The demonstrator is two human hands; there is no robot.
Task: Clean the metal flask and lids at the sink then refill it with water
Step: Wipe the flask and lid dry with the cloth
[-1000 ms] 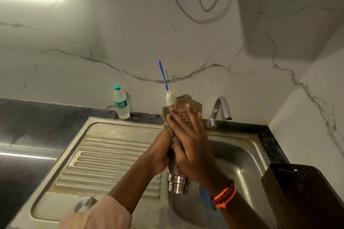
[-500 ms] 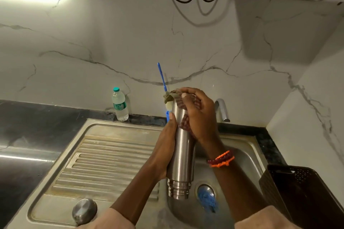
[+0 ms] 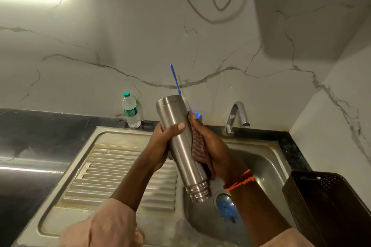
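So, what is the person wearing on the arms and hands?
Both hands, left and right, are bare, without gloves. Pale pinkish sleeves are pushed up both forearms. The right wrist has an orange and dark red thread band.

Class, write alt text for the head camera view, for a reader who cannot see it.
Two hands hold a tilted metal flask over a steel sink: the left hand grips its body, the right hand presses a striped cloth against it. A small plastic water bottle stands behind the sink.

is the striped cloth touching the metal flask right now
Touching. The head view shows the right hand pressing the striped cloth flat against the metal flask, no gap between them.
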